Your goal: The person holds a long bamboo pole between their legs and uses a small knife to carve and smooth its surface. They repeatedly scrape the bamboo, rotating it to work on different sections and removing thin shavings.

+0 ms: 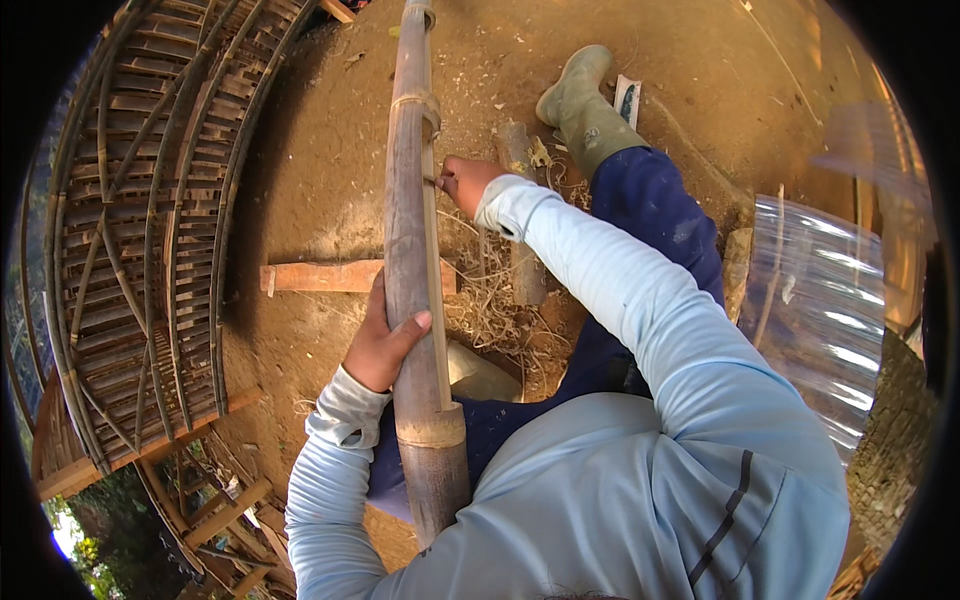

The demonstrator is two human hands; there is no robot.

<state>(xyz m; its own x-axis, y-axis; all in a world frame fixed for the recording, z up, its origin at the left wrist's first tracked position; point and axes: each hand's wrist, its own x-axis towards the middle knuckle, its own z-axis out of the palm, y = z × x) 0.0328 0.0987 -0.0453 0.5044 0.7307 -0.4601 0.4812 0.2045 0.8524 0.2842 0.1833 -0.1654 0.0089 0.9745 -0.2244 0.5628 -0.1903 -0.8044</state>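
A long, thick bamboo pole [408,250] runs lengthwise in front of me, its near end against my body. Along its right side is a long cut opening, broken by raised node rings. My left hand [380,345] is closed round the pole from the left, with the thumb lying on top. Beside the opening, farther up, my right hand [470,183] is closed in a fist. A short thin piece shows between that fist and the pole's edge; what it is, I cannot make out.
Beneath the pole, a reddish wooden board [330,277] lies on the dirt floor. Fibrous shavings [500,325] surround a short log [526,265]. My rubber boot [590,110] is stretched out beyond. A slatted bamboo rack [140,230] stands left, a clear corrugated sheet [815,300] right.
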